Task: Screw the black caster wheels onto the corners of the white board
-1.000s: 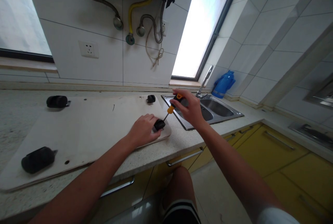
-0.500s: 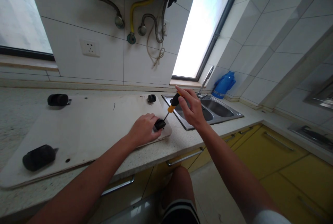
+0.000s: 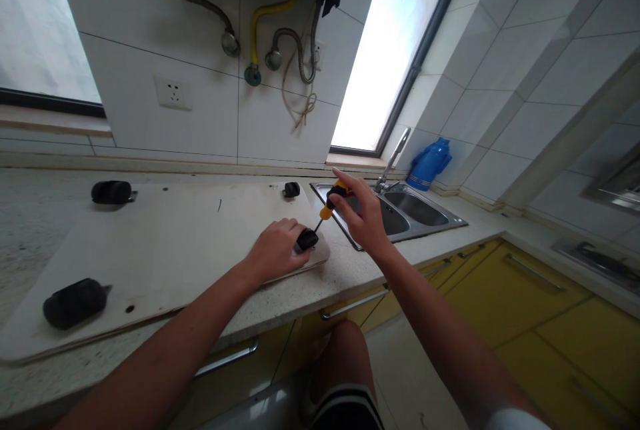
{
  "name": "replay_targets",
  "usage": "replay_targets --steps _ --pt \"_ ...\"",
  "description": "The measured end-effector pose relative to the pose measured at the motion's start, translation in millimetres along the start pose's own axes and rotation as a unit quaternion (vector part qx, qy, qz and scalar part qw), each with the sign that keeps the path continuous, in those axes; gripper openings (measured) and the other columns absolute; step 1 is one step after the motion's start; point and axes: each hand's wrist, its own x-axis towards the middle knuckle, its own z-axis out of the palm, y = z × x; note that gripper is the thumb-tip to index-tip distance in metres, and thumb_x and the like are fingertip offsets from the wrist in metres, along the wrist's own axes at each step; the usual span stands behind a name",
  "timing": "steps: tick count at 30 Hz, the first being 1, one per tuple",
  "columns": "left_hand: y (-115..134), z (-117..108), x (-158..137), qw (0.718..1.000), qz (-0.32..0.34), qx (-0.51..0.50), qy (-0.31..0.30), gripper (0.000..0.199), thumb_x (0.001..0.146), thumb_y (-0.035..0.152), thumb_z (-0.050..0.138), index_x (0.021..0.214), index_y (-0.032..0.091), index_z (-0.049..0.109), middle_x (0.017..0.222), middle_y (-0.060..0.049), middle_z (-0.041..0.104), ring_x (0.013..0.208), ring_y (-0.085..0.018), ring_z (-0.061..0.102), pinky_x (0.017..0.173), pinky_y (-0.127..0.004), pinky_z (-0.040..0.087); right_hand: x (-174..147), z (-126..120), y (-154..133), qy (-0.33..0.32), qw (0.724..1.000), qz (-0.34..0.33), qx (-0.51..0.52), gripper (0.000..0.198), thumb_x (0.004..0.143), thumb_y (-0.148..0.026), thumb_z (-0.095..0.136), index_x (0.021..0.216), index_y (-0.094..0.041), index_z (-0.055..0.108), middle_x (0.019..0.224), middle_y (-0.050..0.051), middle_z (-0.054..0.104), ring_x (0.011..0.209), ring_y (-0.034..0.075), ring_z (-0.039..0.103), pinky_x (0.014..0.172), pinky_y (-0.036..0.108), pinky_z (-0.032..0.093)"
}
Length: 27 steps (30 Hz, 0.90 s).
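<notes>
My left hand (image 3: 281, 247) is closed around a small black caster wheel (image 3: 307, 239) at the right front corner of a white board (image 3: 200, 237). In my right hand (image 3: 363, 210) is a screwdriver (image 3: 336, 194) with a black and yellow handle, tilted, its shaft pointing down beside that caster. The tip is too small to make out against the fitting. Three other black casters sit on the board: one (image 3: 291, 189) at the back right, one (image 3: 111, 192) at the back left, and a larger-looking one (image 3: 76, 303) at the front left.
The board lies on a speckled counter (image 3: 350, 270). To the right are a double steel sink (image 3: 413, 230) with a tap (image 3: 395, 157) and a blue thermos jug (image 3: 429, 165). Yellow cabinets (image 3: 540, 303) with bar handles are below; pipes and a socket (image 3: 173, 93) are on the wall.
My right hand has turned and shifted slightly left and down with the screwdriver, whose handle is rotated. My left hand stays on the caster.
</notes>
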Motion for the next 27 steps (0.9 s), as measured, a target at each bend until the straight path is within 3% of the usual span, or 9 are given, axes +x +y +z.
replay_targets --steps 3,7,9,11,13,19,24,27 --pt "1 -1 0 1.000 0.002 0.007 -0.002 0.027 0.095 0.034 0.074 0.117 0.018 0.073 0.114 -0.012 0.076 0.104 -0.032 0.071 0.092 -0.046 0.054 0 0 4 0.053 0.998 0.019 -0.014 0.042 0.105 -0.044 0.074 0.145 -0.031 0.075 0.110 0.006 0.071 0.101 0.023 0.064 0.092 0.041 0.060" --pt "2 -2 0 1.000 0.004 0.008 -0.002 0.026 0.096 0.034 0.073 0.117 0.018 0.073 0.115 -0.012 0.076 0.104 -0.032 0.071 0.093 -0.046 0.054 2 -2 7 -0.027 0.999 0.017 0.036 0.048 0.114 -0.040 0.058 0.162 -0.039 0.062 0.134 0.006 0.077 0.120 0.022 0.071 0.107 0.043 0.059" --pt "2 -3 0 1.000 0.003 0.007 0.000 0.025 0.095 0.033 0.073 0.116 0.018 0.073 0.113 -0.012 0.076 0.104 -0.032 0.071 0.092 -0.046 0.055 2 0 6 -0.015 0.999 0.019 0.039 0.049 0.111 -0.041 0.064 0.160 -0.038 0.065 0.125 0.005 0.079 0.111 0.021 0.071 0.103 0.041 0.060" --pt "3 -3 0 1.000 0.002 0.007 -0.001 0.025 0.095 0.033 0.073 0.115 0.018 0.073 0.113 -0.012 0.076 0.104 -0.032 0.071 0.092 -0.046 0.055 1 4 4 0.042 0.999 0.022 0.019 0.047 0.107 -0.042 0.071 0.153 -0.037 0.071 0.108 0.004 0.074 0.095 0.019 0.066 0.093 0.039 0.059" --pt "3 -3 0 1.000 0.002 0.006 -0.003 0.025 0.094 0.033 0.074 0.115 0.018 0.073 0.113 -0.012 0.076 0.104 -0.032 0.071 0.092 -0.046 0.055 1 8 2 0.069 0.997 0.023 0.007 0.046 0.107 -0.041 0.071 0.152 -0.037 0.073 0.104 0.003 0.070 0.093 0.019 0.062 0.091 0.039 0.058" --pt "1 -3 0 1.000 0.005 0.000 -0.005 0.025 0.094 0.032 0.073 0.115 0.018 0.074 0.112 -0.012 0.077 0.105 -0.032 0.071 0.093 -0.046 0.055 1 10 3 -0.004 0.997 0.029 0.066 0.053 0.112 -0.032 0.056 0.165 -0.038 0.059 0.141 0.005 0.075 0.124 0.020 0.071 0.106 0.041 0.060" --pt "1 -2 0 1.000 0.007 0.002 -0.003 0.028 0.095 0.033 0.072 0.118 0.018 0.074 0.112 -0.012 0.076 0.104 -0.033 0.071 0.093 -0.047 0.054 -3 9 1 0.060 0.997 0.038 0.034 0.034 0.105 -0.040 0.073 0.137 -0.029 0.078 0.114 0.007 0.070 0.103 0.021 0.066 0.096 0.041 0.062" --pt "1 -3 0 1.000 0.005 -0.001 -0.005 0.028 0.095 0.033 0.073 0.118 0.018 0.074 0.113 -0.011 0.076 0.104 -0.033 0.071 0.093 -0.048 0.055 -5 9 4 0.033 0.998 0.041 0.041 0.040 0.107 -0.041 0.070 0.146 -0.033 0.073 0.122 0.008 0.072 0.110 0.022 0.069 0.101 0.043 0.063"
